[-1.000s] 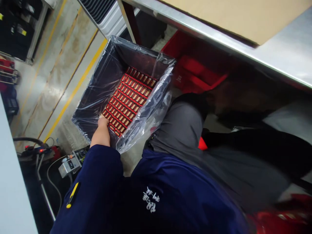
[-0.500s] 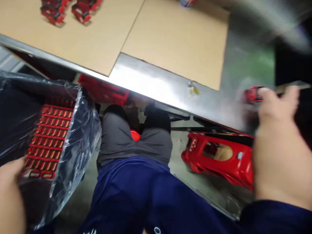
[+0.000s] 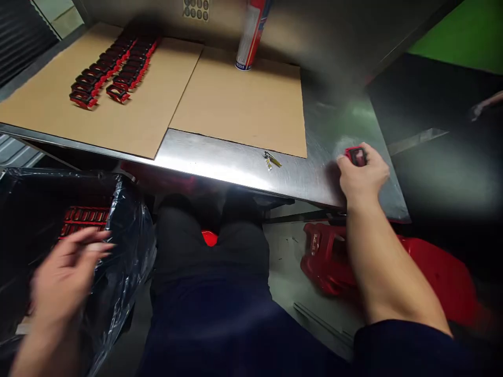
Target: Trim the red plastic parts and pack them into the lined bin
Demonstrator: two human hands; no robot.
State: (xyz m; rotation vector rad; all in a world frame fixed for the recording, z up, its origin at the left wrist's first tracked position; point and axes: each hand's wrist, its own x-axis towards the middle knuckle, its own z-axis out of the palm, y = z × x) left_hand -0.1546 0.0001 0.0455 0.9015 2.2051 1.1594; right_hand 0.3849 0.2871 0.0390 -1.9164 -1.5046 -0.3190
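The person's right hand (image 3: pixel 363 175) is closed around a small red-and-black moulded part (image 3: pixel 357 155), pinching it between thumb and fingers, out over the stainless steel table (image 3: pixel 243 167) close to its front edge. The part sticks out just past the top of the fingers, so most of it is hidden. Left of that grip, along the same edge, lies a small brass-coloured clip (image 3: pixel 272 161).

The left hand (image 3: pixel 65 283) is blurred, its fingers spread and holding nothing, well apart from the right hand. It hangs over a bin lined with a clear plastic bag (image 3: pixel 129 246), just above rows of red parts (image 3: pixel 84 222) set in a tray inside.

Beyond the grip, on the far side of the table, two cardboard sheets (image 3: pixel 243 99) cover the steel. On the left sheet, double rows of similar red-and-black parts (image 3: pixel 110 68) stand lined up, and a spray can (image 3: pixel 251 36) stands upright at the back of the right sheet, its top blurred. Below the right forearm, a large red plastic moulding (image 3: pixel 334 259) sits on the floor beside the person's dark-clad knees (image 3: pixel 204 262).
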